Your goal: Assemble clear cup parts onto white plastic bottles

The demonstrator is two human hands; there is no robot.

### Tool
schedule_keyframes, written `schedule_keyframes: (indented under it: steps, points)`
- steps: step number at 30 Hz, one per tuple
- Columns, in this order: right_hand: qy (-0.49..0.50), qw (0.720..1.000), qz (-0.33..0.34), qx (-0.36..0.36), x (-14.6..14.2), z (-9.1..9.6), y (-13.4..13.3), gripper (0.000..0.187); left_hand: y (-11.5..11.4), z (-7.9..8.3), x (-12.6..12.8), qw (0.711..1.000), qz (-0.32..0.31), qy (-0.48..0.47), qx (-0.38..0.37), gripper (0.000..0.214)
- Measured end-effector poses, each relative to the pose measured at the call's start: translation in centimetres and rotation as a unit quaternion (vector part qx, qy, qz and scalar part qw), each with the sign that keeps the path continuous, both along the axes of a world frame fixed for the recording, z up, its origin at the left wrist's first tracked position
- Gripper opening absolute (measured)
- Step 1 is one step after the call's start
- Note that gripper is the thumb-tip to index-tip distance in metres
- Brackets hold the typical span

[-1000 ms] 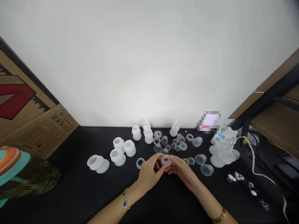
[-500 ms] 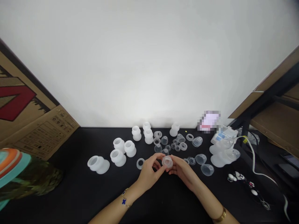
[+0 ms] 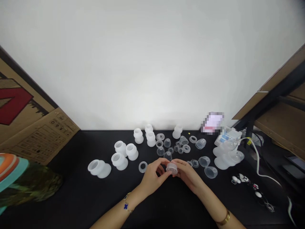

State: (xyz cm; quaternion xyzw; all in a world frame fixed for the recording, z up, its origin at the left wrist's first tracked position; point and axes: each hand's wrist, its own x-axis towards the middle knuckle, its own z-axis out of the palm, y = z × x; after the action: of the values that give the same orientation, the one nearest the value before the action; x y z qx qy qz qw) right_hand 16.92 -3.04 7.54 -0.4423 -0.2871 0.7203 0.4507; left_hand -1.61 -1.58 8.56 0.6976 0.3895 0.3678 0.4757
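We're looking down live on a black table (image 3: 171,203), and the action is centred on a squat translucent cup (image 3: 172,168), held just above the table at the middle of the view. The left hand (image 3: 153,176) is coming in from 7 o'clock and the right hand (image 3: 187,175) from 5 o'clock, and they're meeting at 12 o'clock with the grip pressed together, pinching the cup between them. The cup's wider axis is running roughly from 9 to 3 o'clock, tilted slightly, and it's sitting a touch nearer the right hand, whose fingertips (image 3: 177,165) are wrapping over its right side. Its surface is showing a soft, matte glow with a clean, rounded rim.

Just past the grip at 12 o'clock, a small clear cup (image 3: 167,156) is sitting close by, and a clear silicone ring (image 3: 143,167) is lying flat at 9 o'clock. Out toward 10 o'clock, chunky frosted white silicone cups (image 3: 119,160) are standing in a loose cluster, their thick walls looking milky and waisted. Over at 2 o'clock, a glossy clear funnel-shaped cup (image 3: 211,172) is lying on its side, while a gold bangle (image 3: 223,218) is circling the right wrist and a blue clover bracelet (image 3: 126,206) is hanging at the left.
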Motion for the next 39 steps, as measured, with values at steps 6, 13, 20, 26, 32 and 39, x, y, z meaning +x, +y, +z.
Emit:
schedule_keyframes:
  steps: [6,13,20,26,32,39]
  points:
    - [0.004,1.000,-0.002,-0.001,-0.03,0.05,0.08,0.022,0.03,-0.18,0.01,1.000,-0.003,0.000,-0.005,0.023]
    - [0.005,1.000,-0.009,0.005,-0.02,-0.08,0.03,0.021,0.10,-0.33,0.02,1.000,0.000,0.000,-0.002,0.020]
    - [0.000,1.000,-0.006,0.007,0.04,-0.11,0.02,0.020,-0.01,-0.36,0.02,1.000,-0.005,-0.005,-0.003,0.019]
    - [0.003,1.000,-0.004,0.011,0.02,-0.24,-0.01,0.018,-0.03,-0.41,0.03,1.000,0.000,-0.010,-0.013,0.017]
    - [-0.035,0.999,-0.009,0.040,0.19,0.10,0.18,0.026,0.16,-0.65,-0.05,0.998,0.036,-0.019,-0.044,0.017]
    - [-0.130,0.983,0.006,0.129,0.12,0.08,0.07,0.033,0.23,-0.63,-0.11,0.996,0.075,-0.011,-0.039,0.018]
